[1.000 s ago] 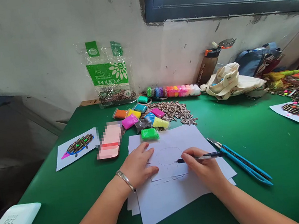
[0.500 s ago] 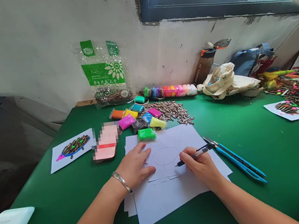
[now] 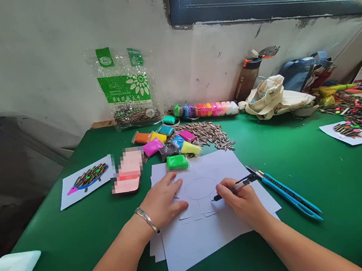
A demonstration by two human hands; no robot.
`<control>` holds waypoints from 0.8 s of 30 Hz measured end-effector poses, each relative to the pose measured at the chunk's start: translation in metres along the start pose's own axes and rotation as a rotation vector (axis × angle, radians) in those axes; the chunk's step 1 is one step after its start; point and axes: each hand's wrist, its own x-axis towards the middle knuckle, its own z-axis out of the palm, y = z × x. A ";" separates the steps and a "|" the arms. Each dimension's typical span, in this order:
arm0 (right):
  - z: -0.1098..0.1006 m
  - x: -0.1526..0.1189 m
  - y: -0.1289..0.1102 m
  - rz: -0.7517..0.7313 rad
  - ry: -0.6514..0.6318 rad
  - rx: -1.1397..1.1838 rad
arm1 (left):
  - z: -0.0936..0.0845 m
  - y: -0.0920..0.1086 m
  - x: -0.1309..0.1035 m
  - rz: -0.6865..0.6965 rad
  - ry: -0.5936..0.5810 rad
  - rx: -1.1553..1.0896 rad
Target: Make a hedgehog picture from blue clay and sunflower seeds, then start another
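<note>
Left fingers (image 3: 181,206): spread wide, gripping nothing, resting flat over left edge of drawn sheet (image 3: 205,207). Sheet lies atop larger paper (image 3: 195,244) on counter (image 3: 83,255). We judge it light, flexible, easily creased or slid; we press flat at margin, clear of oval (image 3: 201,189). Pen (image 3: 245,181): likely light, rigid, smooth; we grip low, near tip. Right fingers (image 3: 227,194): closed round pen, tip below oval.

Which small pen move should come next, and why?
Probably the right hand should lift the pen slightly: its tip appears near the lower end of the right short line under the oval, and that line looks about as long as the left one.
</note>
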 end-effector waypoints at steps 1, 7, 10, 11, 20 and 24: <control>0.000 0.000 0.000 -0.001 0.001 -0.001 | 0.000 0.000 0.000 0.000 0.003 -0.003; 0.002 0.001 0.002 -0.001 0.005 -0.021 | 0.002 -0.001 0.001 -0.003 0.015 -0.016; 0.002 0.000 0.002 0.002 -0.003 -0.052 | 0.003 -0.002 0.001 0.004 0.017 -0.011; 0.002 0.000 0.002 0.005 -0.008 -0.058 | 0.003 -0.002 0.001 0.007 0.015 -0.007; -0.001 0.003 0.001 0.040 0.062 0.015 | 0.001 0.000 0.001 -0.001 0.010 -0.019; 0.001 0.003 0.004 0.022 0.059 0.011 | 0.000 0.001 0.000 -0.012 0.001 -0.017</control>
